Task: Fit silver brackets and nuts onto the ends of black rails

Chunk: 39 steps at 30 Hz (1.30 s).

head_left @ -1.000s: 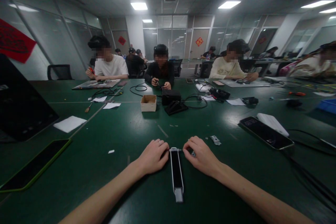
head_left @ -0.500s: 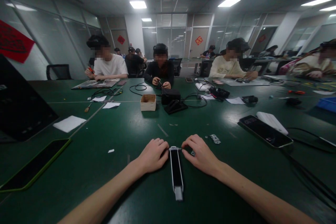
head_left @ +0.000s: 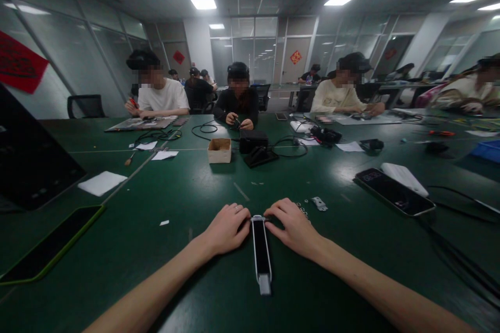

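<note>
A long narrow black and silver device (head_left: 261,251) lies lengthwise on the green table (head_left: 187,192) in front of me. My left hand (head_left: 226,229), with a ring on one finger, rests curled against the left side of its far end. My right hand (head_left: 291,226) is curled against the right side of the same end, fingertips pinching at it. What the fingertips grip is too small to make out. A small metal bracket (head_left: 319,203) and tiny screws (head_left: 301,209) lie just beyond my right hand.
A phone (head_left: 394,198) and a white object (head_left: 404,178) lie at the right, a green-edged tablet (head_left: 50,250) and a dark screen (head_left: 31,156) at the left. A cardboard box (head_left: 219,150) and black gear with cables (head_left: 258,148) sit mid-table. Several people work across the table.
My right hand has slid a little left, closer onto the device's far end. The view has tipped slightly. The left hand has stayed in place.
</note>
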Each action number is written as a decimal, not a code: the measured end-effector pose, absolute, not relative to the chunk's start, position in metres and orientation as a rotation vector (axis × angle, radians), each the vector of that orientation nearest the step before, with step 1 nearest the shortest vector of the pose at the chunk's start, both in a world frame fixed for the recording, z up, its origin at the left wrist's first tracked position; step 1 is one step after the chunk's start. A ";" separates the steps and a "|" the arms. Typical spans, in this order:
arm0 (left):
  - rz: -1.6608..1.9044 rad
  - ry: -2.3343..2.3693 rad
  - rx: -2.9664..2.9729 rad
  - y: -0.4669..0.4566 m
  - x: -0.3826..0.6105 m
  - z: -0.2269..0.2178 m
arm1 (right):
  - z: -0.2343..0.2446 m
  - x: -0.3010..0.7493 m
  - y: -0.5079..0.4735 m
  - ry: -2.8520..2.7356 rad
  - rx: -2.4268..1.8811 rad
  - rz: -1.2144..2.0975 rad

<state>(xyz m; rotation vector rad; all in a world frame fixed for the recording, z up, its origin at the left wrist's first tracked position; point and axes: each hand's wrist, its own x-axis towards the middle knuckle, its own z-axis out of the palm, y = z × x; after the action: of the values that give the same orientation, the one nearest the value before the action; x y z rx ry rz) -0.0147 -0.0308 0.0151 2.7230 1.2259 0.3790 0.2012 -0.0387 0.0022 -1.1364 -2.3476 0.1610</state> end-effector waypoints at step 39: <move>0.397 1.201 2.732 -0.029 -0.017 0.012 | 0.005 0.208 -0.038 -2.424 -1.145 0.135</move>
<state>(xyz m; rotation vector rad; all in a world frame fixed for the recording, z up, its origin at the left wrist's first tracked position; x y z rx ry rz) -0.0169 -0.0292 0.0121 2.7321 1.2009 0.3974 0.2081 -0.0378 0.0050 -1.1454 -2.4243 0.1353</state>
